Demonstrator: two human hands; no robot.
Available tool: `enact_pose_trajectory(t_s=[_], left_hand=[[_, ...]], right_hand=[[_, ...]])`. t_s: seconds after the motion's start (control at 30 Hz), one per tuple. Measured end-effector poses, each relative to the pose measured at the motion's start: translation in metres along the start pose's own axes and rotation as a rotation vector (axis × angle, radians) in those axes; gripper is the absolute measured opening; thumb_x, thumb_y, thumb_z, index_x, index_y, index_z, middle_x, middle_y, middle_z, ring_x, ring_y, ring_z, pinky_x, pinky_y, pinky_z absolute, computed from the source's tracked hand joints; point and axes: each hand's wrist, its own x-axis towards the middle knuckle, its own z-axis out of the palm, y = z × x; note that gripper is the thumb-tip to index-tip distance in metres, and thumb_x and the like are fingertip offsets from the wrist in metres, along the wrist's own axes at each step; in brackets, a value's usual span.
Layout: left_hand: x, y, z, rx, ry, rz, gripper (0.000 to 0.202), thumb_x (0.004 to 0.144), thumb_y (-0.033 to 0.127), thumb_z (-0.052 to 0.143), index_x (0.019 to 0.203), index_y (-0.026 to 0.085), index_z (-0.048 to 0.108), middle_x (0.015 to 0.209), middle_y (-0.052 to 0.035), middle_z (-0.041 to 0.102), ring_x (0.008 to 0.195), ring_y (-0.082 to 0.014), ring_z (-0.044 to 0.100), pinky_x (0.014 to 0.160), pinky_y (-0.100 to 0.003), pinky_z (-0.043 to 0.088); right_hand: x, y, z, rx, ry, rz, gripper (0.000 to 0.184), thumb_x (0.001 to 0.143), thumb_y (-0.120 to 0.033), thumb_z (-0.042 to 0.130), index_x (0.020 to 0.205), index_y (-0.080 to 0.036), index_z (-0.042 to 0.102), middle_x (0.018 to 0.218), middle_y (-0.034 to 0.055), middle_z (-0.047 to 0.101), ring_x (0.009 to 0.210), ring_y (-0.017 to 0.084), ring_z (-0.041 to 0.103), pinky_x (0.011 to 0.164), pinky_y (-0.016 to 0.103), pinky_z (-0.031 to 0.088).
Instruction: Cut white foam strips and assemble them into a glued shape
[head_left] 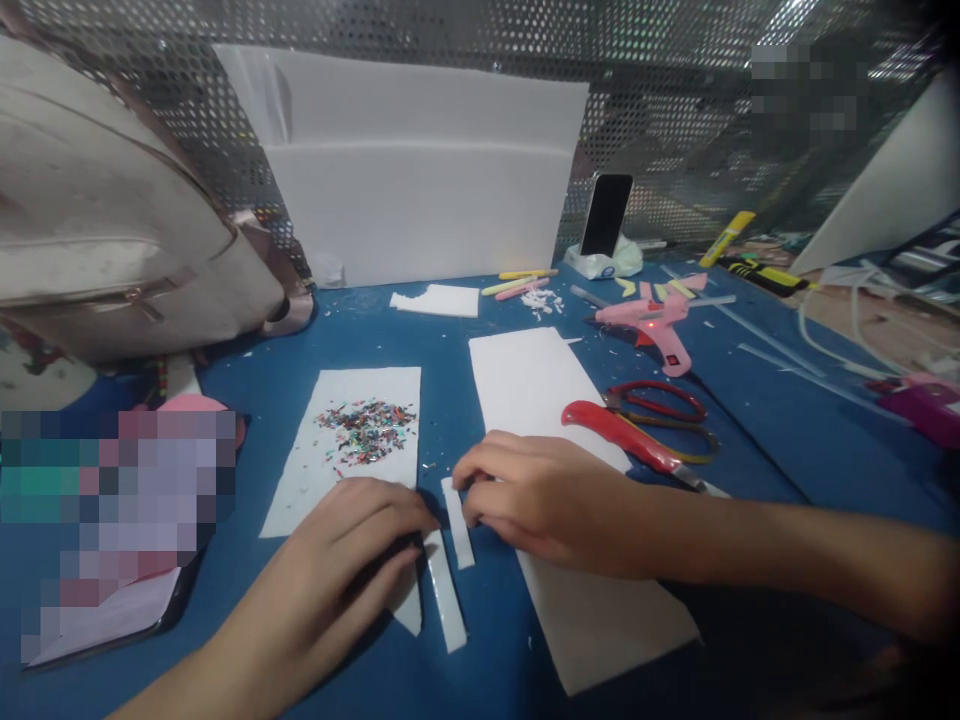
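Note:
My left hand [352,560] is closed, its fingertips and thumb at the upper end of a narrow white strip [448,605]. My right hand [536,495] is curled in a pinch at the edge of a second, shorter white strip [459,535]. Both strips lie nearly side by side. Partly under my left hand is a white piece of board [300,490] with a pile of multicoloured glitter flakes [371,430] on it. A long white sheet [592,625] lies beneath my right hand and forearm. The red-handled cutter [619,435] rests at that sheet's right edge.
Scissors [709,405] lie beside the cutter, with a pink glue gun [652,322] behind them. A phone [607,215] leans upright at the back near a large white board [427,210]. At left are a pale backpack [127,220] and another phone [112,625]. The tabletop [360,330] is blue.

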Motion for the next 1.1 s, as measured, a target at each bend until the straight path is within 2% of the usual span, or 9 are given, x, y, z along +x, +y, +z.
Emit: enact_pose_trajectory(t_s=[0.07,0.13,0.17,0.23,0.47,0.7,0.93,1.1], left_hand=[[-0.004,0.002,0.001,0.046,-0.004,-0.003,0.024,0.099,0.037,0.048,0.122,0.029,0.047,0.114,-0.0004,0.06,0.104,-0.0181,0.055,0.088,-0.03,0.045],[-0.009,0.0,0.004,0.129,-0.009,0.022,0.051,0.09,0.058,0.057,0.127,0.027,0.042,0.116,-0.0024,0.061,0.102,-0.0221,0.058,0.085,-0.034,0.047],[-0.011,-0.001,0.006,0.179,-0.001,0.034,0.062,0.084,0.065,0.06,0.129,0.026,0.041,0.116,-0.0037,0.061,0.101,-0.0238,0.059,0.085,-0.036,0.048],[-0.016,-0.003,0.01,0.267,0.033,0.051,0.072,0.079,0.07,0.062,0.13,0.024,0.039,0.116,-0.0053,0.061,0.101,-0.0257,0.06,0.084,-0.037,0.048],[-0.013,0.0,0.009,0.356,0.055,0.144,0.07,0.075,0.057,0.074,0.125,0.017,0.045,0.109,-0.0081,0.064,0.094,-0.025,0.062,0.081,-0.037,0.049],[-0.011,0.0,0.01,0.377,0.065,0.181,0.066,0.078,0.056,0.073,0.123,0.014,0.05,0.109,-0.0093,0.064,0.094,-0.0254,0.06,0.082,-0.038,0.046],[-0.007,0.007,0.012,0.363,0.062,0.154,0.063,0.075,0.047,0.079,0.119,0.012,0.05,0.104,-0.0089,0.065,0.09,-0.0251,0.058,0.08,-0.039,0.044],[-0.011,0.005,0.02,0.258,0.048,0.117,0.057,0.081,0.045,0.073,0.124,0.015,0.05,0.108,-0.0081,0.064,0.092,-0.0258,0.055,0.082,-0.04,0.041]], right_hand=[[0.0,0.001,0.001,0.006,0.02,-0.006,0.01,0.093,-0.013,0.053,0.097,-0.015,0.062,0.131,0.0076,0.057,0.112,0.022,0.051,0.091,0.033,0.044],[0.0,0.002,0.002,0.034,-0.001,-0.025,0.01,0.094,-0.014,0.053,0.096,-0.015,0.062,0.132,0.0081,0.057,0.114,0.022,0.051,0.095,0.034,0.044],[0.0,0.003,0.003,0.059,-0.018,-0.034,0.009,0.094,-0.015,0.054,0.097,-0.015,0.062,0.13,0.008,0.059,0.114,0.022,0.052,0.096,0.035,0.044],[0.001,0.003,0.002,0.121,-0.036,-0.052,0.009,0.094,-0.016,0.054,0.098,-0.015,0.063,0.126,0.0075,0.062,0.112,0.021,0.053,0.097,0.035,0.044],[0.001,-0.001,-0.001,0.29,-0.04,-0.064,0.012,0.093,-0.013,0.053,0.097,-0.013,0.065,0.123,0.0103,0.063,0.109,0.021,0.056,0.094,0.035,0.046],[-0.001,-0.009,0.003,0.411,-0.04,0.004,0.014,0.092,-0.01,0.054,0.099,-0.013,0.066,0.124,0.011,0.062,0.11,0.017,0.06,0.096,0.029,0.047],[-0.002,-0.01,0.006,0.51,-0.03,0.041,0.015,0.093,-0.011,0.053,0.098,-0.013,0.067,0.126,0.0105,0.061,0.107,0.016,0.062,0.098,0.028,0.047],[-0.001,-0.01,0.006,0.498,-0.034,0.04,0.017,0.092,-0.01,0.052,0.098,-0.012,0.067,0.126,0.0124,0.061,0.108,0.019,0.062,0.097,0.032,0.048]])
